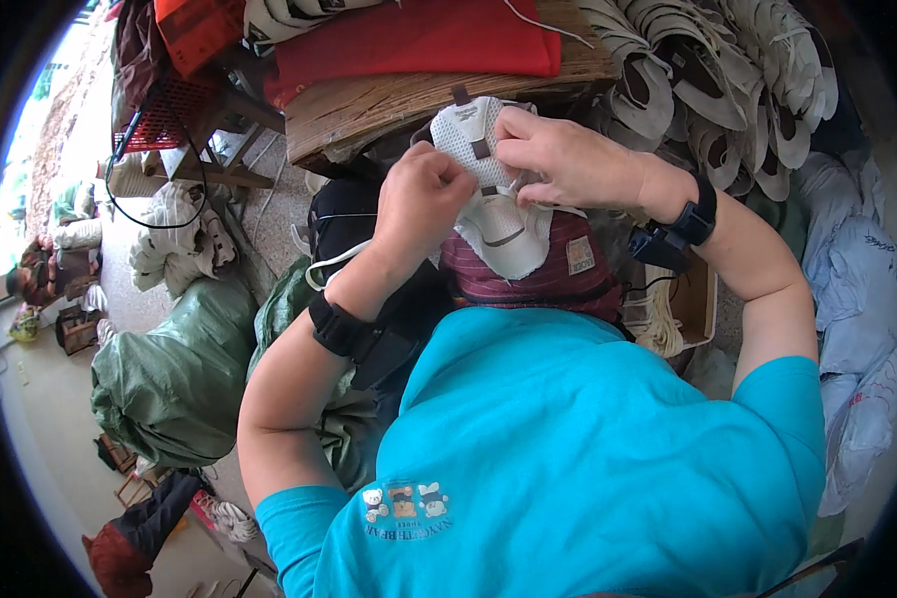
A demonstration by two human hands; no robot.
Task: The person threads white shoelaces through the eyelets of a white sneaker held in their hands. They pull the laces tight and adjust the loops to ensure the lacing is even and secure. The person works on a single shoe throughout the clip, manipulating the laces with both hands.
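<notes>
A white shoe upper (508, 244) with a perforated tongue (458, 135) and small brown tabs lies in front of me, over a maroon striped cloth (468, 269). My left hand (424, 194) is closed at the left side of the upper, its fingertips curled together; what they pinch is hidden. My right hand (558, 159) is closed over the right side, thumb and forefinger pinching a white shoelace close to the eyelets. A white lace strand (337, 263) loops out beside my left wrist.
Ahead is a wooden bench (399, 105) with red cloth (419, 45). Stacked shoe uppers (708, 70) stand at the far right, above pale blue bags (852, 289). A box with bundled laces (658, 314) is right of my lap. Green sacks (179, 369) lie left.
</notes>
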